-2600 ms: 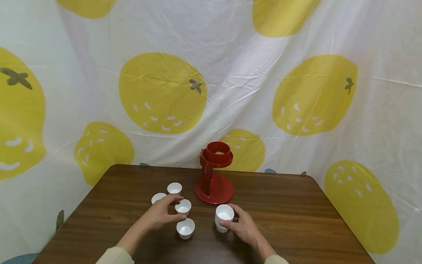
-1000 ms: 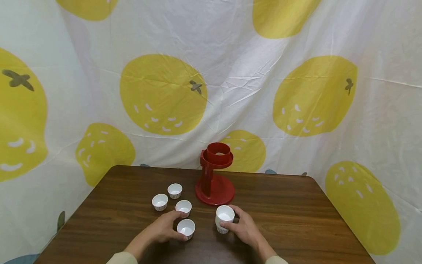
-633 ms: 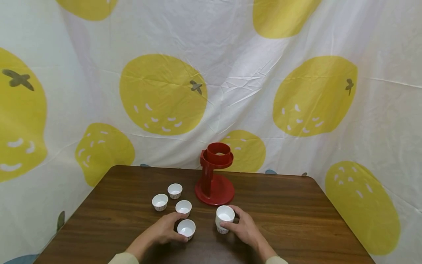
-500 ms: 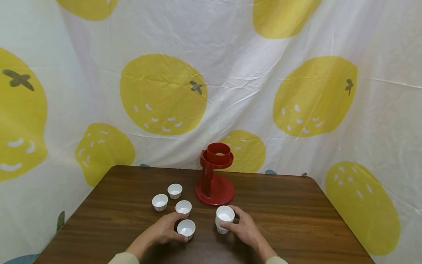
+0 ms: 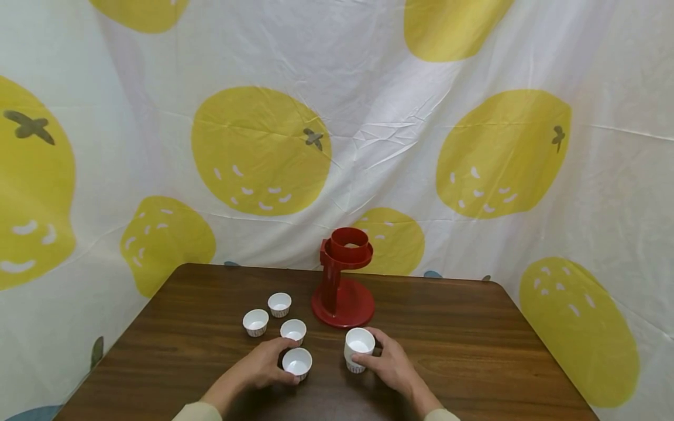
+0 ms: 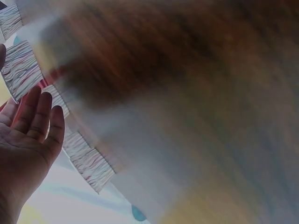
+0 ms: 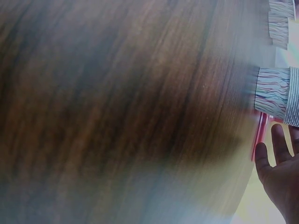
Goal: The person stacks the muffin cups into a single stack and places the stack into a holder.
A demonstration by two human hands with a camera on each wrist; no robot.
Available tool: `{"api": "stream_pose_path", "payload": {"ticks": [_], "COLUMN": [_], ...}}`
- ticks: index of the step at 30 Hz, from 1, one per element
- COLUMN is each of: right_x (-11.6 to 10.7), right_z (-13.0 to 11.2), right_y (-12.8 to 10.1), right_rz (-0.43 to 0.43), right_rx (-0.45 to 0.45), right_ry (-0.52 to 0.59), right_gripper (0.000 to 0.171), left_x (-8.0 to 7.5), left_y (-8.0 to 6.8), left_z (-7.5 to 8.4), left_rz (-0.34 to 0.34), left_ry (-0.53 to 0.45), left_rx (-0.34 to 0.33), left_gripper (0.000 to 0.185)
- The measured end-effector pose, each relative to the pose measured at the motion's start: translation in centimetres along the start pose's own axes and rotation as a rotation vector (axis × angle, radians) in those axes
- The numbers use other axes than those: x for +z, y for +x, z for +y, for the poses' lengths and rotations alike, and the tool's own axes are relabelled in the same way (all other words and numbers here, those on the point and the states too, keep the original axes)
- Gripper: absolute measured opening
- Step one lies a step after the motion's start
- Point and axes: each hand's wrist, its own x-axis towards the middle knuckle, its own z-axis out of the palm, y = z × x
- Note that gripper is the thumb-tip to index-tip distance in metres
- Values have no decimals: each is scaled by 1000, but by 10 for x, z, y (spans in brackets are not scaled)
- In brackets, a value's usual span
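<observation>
The left hand (image 5: 261, 368) cups a small white pleated paper cup (image 5: 297, 363) while the right hand (image 5: 392, 366) grips a taller cup stack (image 5: 358, 348) (thin paper, I judge, easily crushed or tipped on the brown wooden bench (image 5: 463, 351)).

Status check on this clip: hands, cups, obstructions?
Left hand grips nearest single cup. Right hand holds cup stack. Red stand behind, clear.

White cups (image 5: 297, 362), red stand (image 5: 342, 280)
</observation>
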Motion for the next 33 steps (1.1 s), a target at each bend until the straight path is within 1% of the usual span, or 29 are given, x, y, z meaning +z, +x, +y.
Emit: {"api": "stream_pose_path", "payload": {"ticks": [6, 11, 16, 27, 33], "right_x": [0, 0, 1, 1, 1], "right_z": [0, 1, 1, 1, 2], "right_y": [-1, 0, 0, 0, 0], "right_rz": [-5, -1, 12, 14, 10], "right_rx": [1, -9, -22, -35, -32], "right_ry": [0, 14, 4, -11, -1], "right_gripper": [66, 66, 66, 64, 63], "left_x": [-5, -8, -13, -18, -21], "left_y": [5, 10, 14, 22, 28], "left_z": [3, 7, 12, 21, 25], "left_rz": [-8, 7, 8, 11, -3], "left_ry": [-8, 8, 14, 21, 7], "left_rx": [11, 26, 32, 22, -5], "left_gripper": [64, 63, 61, 60, 59]}}
